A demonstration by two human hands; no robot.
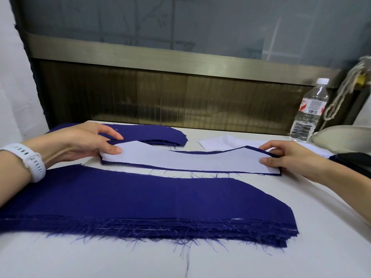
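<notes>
Left hand (84, 141) and right hand (289, 155) pinch the white piece (190, 161); capped bottle (309, 111) holds water.

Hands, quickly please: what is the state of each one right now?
Left hand: pinches the left end of the white-faced blue piece.
Right hand: pinches the right end of the same piece.

Clear water bottle (309, 111), white cap, stood upright at far right corner of table (301, 257). Pale rounded object (341, 138) set just beside it. Off-white braided cord (341, 93) hung behind. Stack of frayed blue fabric (150, 207) laid along near edge.
</notes>
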